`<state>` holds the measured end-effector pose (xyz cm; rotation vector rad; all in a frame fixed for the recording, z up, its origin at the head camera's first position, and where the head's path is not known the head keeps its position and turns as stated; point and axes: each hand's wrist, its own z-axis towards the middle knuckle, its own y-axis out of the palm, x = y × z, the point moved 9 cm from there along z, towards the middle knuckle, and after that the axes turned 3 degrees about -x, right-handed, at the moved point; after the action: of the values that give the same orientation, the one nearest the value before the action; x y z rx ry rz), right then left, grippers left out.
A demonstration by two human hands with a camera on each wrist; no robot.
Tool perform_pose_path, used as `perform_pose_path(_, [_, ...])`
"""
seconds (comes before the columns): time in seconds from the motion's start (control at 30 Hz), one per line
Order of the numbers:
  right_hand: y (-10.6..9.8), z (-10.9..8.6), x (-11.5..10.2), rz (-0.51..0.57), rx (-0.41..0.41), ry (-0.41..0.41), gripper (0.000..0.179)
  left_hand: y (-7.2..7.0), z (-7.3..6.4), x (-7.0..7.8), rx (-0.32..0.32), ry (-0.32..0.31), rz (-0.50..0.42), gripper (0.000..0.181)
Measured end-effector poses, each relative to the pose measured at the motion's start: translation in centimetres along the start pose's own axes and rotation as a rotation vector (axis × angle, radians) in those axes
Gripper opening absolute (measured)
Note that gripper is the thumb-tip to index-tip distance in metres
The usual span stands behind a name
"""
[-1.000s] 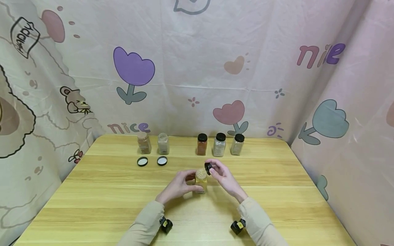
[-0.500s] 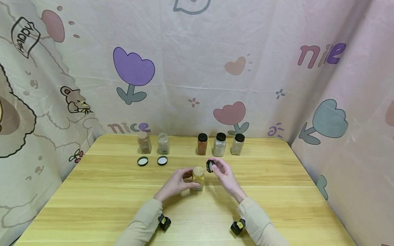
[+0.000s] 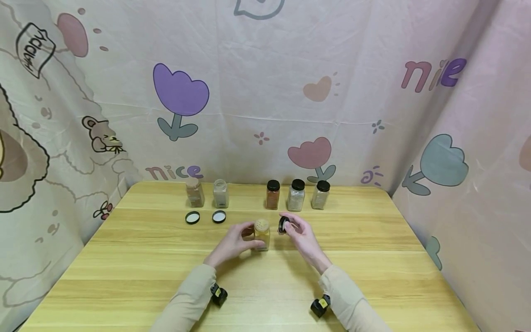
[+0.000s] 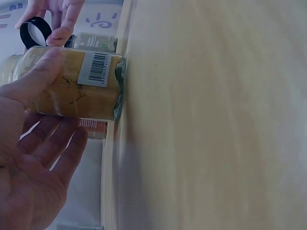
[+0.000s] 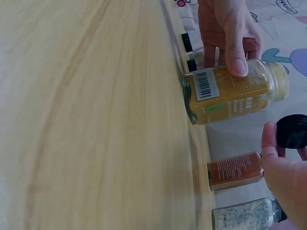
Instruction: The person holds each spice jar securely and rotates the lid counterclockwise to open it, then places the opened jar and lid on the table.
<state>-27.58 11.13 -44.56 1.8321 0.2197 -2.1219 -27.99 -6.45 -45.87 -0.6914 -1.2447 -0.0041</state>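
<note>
Near the table's middle, my left hand (image 3: pixel 230 243) grips a square glass spice jar (image 3: pixel 262 237) of yellow powder between thumb and fingers. Its label reads turmeric powder in the right wrist view, where a barcode (image 5: pixel 206 84) also shows. The jar stands upright and uncapped, its perforated shaker top (image 3: pixel 262 225) exposed. Just right of it, my right hand (image 3: pixel 306 240) pinches a round black lid (image 3: pixel 284 224), tilted on edge, its pale lining partly visible. A gap separates lid and jar.
Two uncapped jars, one brownish (image 3: pixel 195 194) and one whitish (image 3: pixel 221 196), stand at the back left, each with a black lid (image 3: pixel 192 217) lying before it. At back right stand three black-capped jars: red-orange (image 3: pixel 272 197), speckled white (image 3: pixel 296 198) and beige (image 3: pixel 320 197).
My left hand has moved the turmeric jar left and slightly toward the back, away from the lid. The lid in my right hand has turned and shifted slightly, widening the gap.
</note>
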Motion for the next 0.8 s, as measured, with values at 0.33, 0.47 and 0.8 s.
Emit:
perform_pose_path(0.33, [0.0, 0.3, 1.4, 0.003, -0.004, 0.103, 0.048, -1.4, 0.6, -1.1, 0.048, -0.058, -0.018, 0.060])
perform_pose_path(0.47, [0.1, 0.4, 1.8, 0.010, -0.024, 0.135, 0.047, -2.3, 1.0, -1.5, 0.083, -0.064, -0.010, 0.062])
perform_pose_path(0.8, [0.7, 0.8, 2.7, -0.011, -0.041, 0.201, 0.049, -4.5, 2.3, -2.7, 0.178, -0.087, 0.004, 0.064])
